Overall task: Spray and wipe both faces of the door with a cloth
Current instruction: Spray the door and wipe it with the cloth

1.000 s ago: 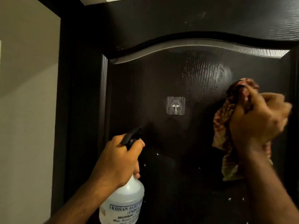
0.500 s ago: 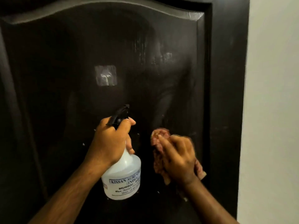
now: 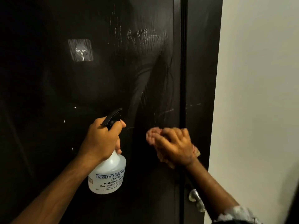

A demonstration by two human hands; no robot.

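Note:
A dark wooden door [image 3: 56, 94] fills most of the view, with wet streaks on its right half. My left hand [image 3: 100, 139] grips the neck of a white spray bottle [image 3: 108, 175] with a black trigger, held close to the door's middle. My right hand [image 3: 174, 147] presses a bunched reddish patterned cloth [image 3: 151, 135] against the door, just left of the panel's right edge. Most of the cloth is hidden under the hand.
A clear adhesive hook [image 3: 80, 50] is stuck on the door at the upper left. A metal door handle [image 3: 196, 199] shows at the lower right, below my right forearm. A pale wall [image 3: 258, 94] borders the door on the right.
My right hand has swept the cloth from high on the door's right side down to mid height. The view has shifted right and down. The bottle stays in my left hand.

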